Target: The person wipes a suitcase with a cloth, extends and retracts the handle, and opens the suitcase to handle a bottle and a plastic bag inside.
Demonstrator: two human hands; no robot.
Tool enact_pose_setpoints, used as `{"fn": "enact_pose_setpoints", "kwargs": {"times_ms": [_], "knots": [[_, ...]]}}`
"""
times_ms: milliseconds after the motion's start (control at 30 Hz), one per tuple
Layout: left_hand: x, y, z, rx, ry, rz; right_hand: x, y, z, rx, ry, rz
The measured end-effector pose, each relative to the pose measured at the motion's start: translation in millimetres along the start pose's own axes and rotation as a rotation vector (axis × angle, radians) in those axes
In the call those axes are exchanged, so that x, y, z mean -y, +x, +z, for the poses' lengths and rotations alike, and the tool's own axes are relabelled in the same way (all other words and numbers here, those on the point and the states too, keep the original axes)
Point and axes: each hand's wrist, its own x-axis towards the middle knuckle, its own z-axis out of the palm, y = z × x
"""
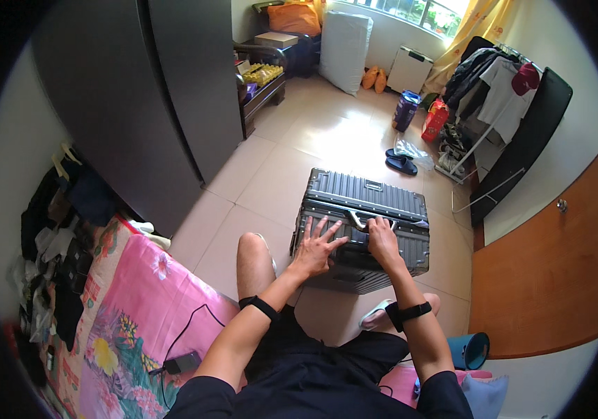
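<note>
Upright on the floor before me is a dark grey, ribbed hard-shell suitcase (367, 186) with riveted edges and a dark frame along its seam. My left hand (314, 251) rests flat on its top, fingers spread, left of the carry handle. The pale handle (356, 220) is raised at the middle of the top. The fingers of my right hand (382, 242) curl over the handle's right part and partly hide it. A small light tag (420, 223) lies near the suitcase's right corner.
I sit on a bed with a pink floral sheet (152, 293); a black power bank or phone (183, 362) with a cable lies there. A dark wardrobe (189, 78) stands left, a wooden door (545, 283) right. Beyond the suitcase are black slippers (401, 163) and a clothes rack (479, 139).
</note>
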Motion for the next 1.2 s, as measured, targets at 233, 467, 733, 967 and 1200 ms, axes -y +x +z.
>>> {"fn": "enact_pose_setpoints", "kwargs": {"times_ms": [233, 467, 733, 967, 1200], "knots": [[25, 14, -9, -0.075, 0.139, -0.041, 4, 2, -14, 0.107, 0.009, 0.104], [58, 30, -4, -0.149, 0.329, -0.097, 5, 12, -16, 0.233, 0.362, 0.308], [15, -34, 45, 0.01, -0.669, -0.633, -17, 9, -12, 0.439, 1.404, 0.746], [-37, -101, 1, 0.265, -0.708, -0.444, -5, 10, -30, 0.572, 1.566, 0.805], [-40, -113, -3, 0.224, -0.772, -0.486, -9, 16, -19, 0.579, 1.896, 1.007]]}}
